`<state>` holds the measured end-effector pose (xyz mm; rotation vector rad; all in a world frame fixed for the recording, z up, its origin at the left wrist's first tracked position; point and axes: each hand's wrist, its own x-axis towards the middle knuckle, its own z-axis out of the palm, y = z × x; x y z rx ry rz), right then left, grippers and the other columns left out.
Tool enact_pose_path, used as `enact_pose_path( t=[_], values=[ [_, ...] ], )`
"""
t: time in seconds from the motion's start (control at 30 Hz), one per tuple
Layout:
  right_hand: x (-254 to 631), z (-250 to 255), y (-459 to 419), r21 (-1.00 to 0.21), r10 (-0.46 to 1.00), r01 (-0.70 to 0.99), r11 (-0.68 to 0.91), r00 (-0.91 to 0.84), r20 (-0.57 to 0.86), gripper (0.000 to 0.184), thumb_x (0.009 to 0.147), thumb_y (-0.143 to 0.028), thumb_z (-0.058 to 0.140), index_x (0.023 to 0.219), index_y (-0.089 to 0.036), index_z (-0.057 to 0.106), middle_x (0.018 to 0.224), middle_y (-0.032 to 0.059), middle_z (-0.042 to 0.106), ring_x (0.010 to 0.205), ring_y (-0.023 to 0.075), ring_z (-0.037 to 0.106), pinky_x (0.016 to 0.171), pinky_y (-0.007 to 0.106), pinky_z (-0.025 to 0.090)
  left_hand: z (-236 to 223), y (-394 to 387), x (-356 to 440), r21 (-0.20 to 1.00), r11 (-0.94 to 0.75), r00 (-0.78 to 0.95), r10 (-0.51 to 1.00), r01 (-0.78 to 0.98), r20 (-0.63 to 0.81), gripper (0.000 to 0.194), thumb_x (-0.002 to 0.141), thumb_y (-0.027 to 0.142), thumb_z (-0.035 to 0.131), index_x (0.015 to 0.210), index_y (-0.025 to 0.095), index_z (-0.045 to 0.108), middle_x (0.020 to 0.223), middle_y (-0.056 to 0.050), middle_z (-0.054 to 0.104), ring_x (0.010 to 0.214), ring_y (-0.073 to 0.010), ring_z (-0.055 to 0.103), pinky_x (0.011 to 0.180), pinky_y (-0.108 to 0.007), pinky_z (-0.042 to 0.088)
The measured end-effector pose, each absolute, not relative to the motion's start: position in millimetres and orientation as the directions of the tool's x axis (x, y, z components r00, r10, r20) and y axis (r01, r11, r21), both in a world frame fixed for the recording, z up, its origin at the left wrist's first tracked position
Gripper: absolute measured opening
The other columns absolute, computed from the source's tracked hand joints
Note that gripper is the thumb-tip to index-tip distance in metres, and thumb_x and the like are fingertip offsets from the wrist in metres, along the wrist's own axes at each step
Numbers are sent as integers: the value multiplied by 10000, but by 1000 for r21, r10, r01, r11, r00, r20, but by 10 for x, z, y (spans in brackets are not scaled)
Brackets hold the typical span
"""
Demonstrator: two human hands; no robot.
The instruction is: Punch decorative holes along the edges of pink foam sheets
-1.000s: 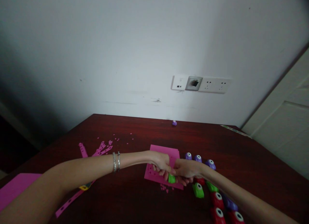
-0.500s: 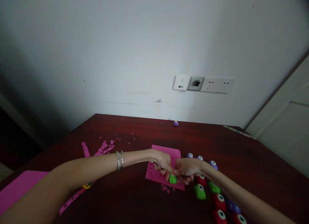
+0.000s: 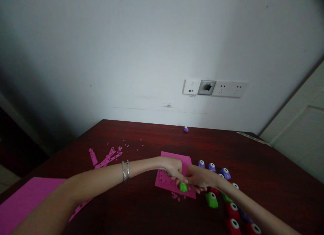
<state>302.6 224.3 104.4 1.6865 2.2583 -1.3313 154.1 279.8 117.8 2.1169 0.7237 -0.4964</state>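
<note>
A small green craft punch (image 3: pixel 183 187) is at the lower edge of a pink sheet of paper (image 3: pixel 187 159), which has rows of small punched holes at its left. My left hand (image 3: pixel 173 167) is closed on the punch from the left, its thumb on top. From the right, my right hand (image 3: pixel 199 177) is closed round the same punch, thumb beside the other thumb. Between the fingers only the punch's green front shows. Small pink paper bits (image 3: pixel 178 196) lie just below the sheet.
Several purple, red and green punches (image 3: pixel 212 200) stand right of the sheet, partly under my right forearm. A lone purple punch (image 3: pixel 186 129) sits near the wall. Punched pink strips (image 3: pixel 108 159) and a larger pink sheet (image 3: pixel 27 194) lie left. Sockets (image 3: pixel 229 89) are on the wall.
The whole view has shifted slightly, so things appear a little further right. Both hands stay on the green punch at the sheet's lower edge.
</note>
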Motion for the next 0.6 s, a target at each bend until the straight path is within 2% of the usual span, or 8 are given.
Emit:
enact_pose_path(
  t=[0.1, 0.17, 0.27, 0.4, 0.5, 0.6],
  values=[
    [3020, 1026, 2206, -586, 811, 808, 57, -380, -445, 391, 789, -323, 472, 431, -167, 466, 360, -40, 449, 291, 55, 361, 323, 171, 253, 1323, 2902, 1482, 509, -671, 831, 327, 540, -450, 343, 667, 457, 660, 533, 146, 610, 440, 36, 482, 433, -82, 407, 470, -231, 305],
    [3016, 999, 2176, -570, 855, 819, 62, -339, -393, 360, 785, -324, 484, 464, -164, 491, 369, -34, 454, 307, 66, 382, 337, 180, 254, 1383, 2976, 1432, 489, -727, 872, 345, 482, -347, 291, 650, 433, 681, 602, 149, 641, 500, 33, 528, 475, -88, 438, 497, -229, 322],
    [3019, 948, 2113, -549, 913, 831, 92, -290, -285, 277, 779, -307, 519, 550, -154, 550, 422, -12, 508, 400, 93, 474, 395, 187, 274, 1337, 3023, 1375, 470, -747, 882, 376, 470, -284, 258, 652, 391, 688, 763, 158, 672, 658, 7, 612, 579, -109, 513, 551, -223, 361],
    [3044, 875, 1988, -470, 953, 853, 227, -295, -73, 246, 813, -350, 511, 680, -165, 603, 612, 36, 635, 556, 138, 577, 482, 210, 314, 1110, 2979, 1352, 422, -775, 882, 422, 471, -209, 405, 656, 307, 688, 1037, 193, 613, 930, -41, 635, 829, -176, 564, 703, -262, 409],
    [3028, 852, 1864, -382, 961, 889, 253, -276, -6, 286, 855, -408, 446, 789, -174, 597, 690, 56, 657, 620, 175, 613, 522, 232, 335, 973, 2964, 1333, 465, -779, 906, 391, 420, -164, 419, 662, 267, 682, 1066, 203, 592, 1020, -50, 598, 947, -197, 536, 787, -288, 404],
    [2952, 857, 1733, -265, 981, 945, 190, -191, 24, 397, 868, -498, 363, 866, -159, 570, 658, 78, 651, 599, 215, 621, 500, 254, 332, 903, 2988, 1306, 510, -751, 905, 389, 419, -170, 458, 640, 300, 701, 1073, 211, 580, 987, -41, 572, 922, -196, 531, 762, -273, 411]
  ],
)
